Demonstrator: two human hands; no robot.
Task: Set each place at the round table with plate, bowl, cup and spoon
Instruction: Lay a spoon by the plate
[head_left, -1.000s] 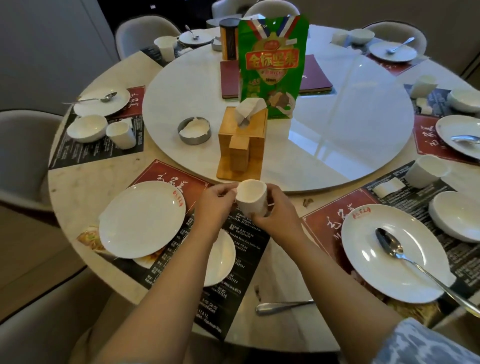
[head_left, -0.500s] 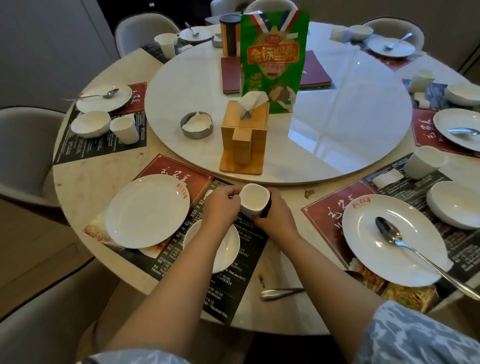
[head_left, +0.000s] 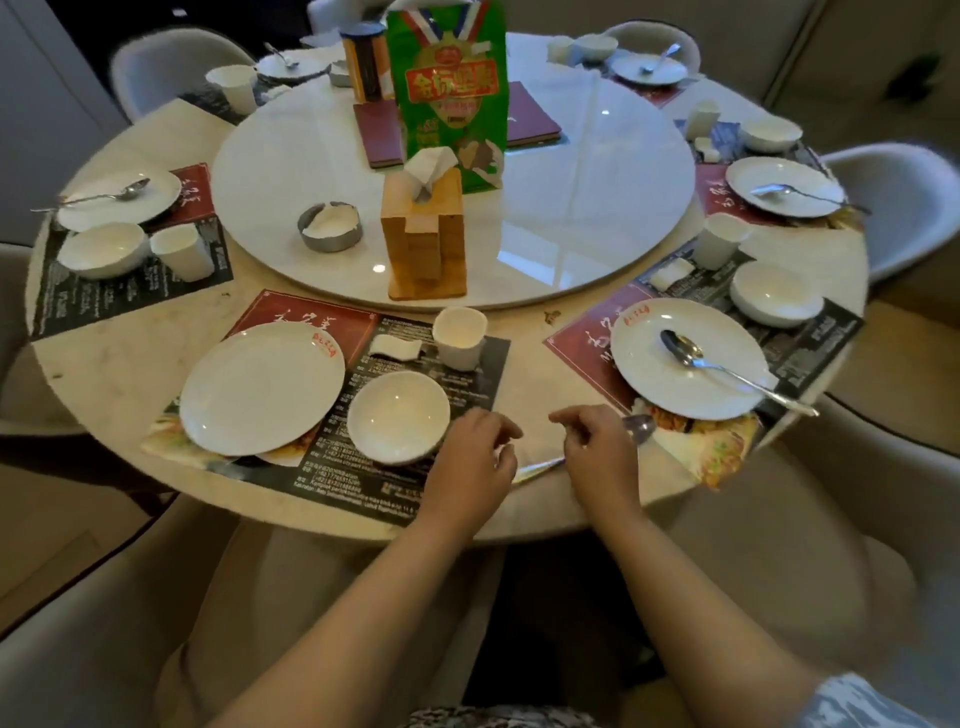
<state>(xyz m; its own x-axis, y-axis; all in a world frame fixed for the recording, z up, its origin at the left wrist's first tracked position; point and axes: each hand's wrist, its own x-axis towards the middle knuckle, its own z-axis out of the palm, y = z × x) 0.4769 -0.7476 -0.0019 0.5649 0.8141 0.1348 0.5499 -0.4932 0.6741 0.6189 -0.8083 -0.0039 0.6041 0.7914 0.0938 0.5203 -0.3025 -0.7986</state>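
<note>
From the head camera, your left hand (head_left: 470, 457) hung over the near edge of the round table (head_left: 119, 364), fingers loosely curled and holding nothing. Your right hand (head_left: 597, 452) was just beside it, fingers bent over a spoon (head_left: 641, 427) that lay on the bare table. Only the spoon's bowl and a bit of its handle showed past your hand. I could not tell if your fingers were pinching the handle or only touching it.

At the place in front of you, a white plate (head_left: 262, 387) sat on the mat (head_left: 415, 467). It had a small red stamp on its rim, too blurry to read. A white bowl (head_left: 397, 415) stood just beside the plate on the right. A white cup (head_left: 460, 336) stood upright behind the bowl, near the edge of the big turning tray (head_left: 597, 208). The mat had a red part with big white brush writing and a black part with tiny white lines. I could not read those.

On the turning tray stood a green bag (head_left: 449, 93) with gold Chinese letters on a red band. A wooden tissue box (head_left: 423, 244) stood in front of it.
</note>
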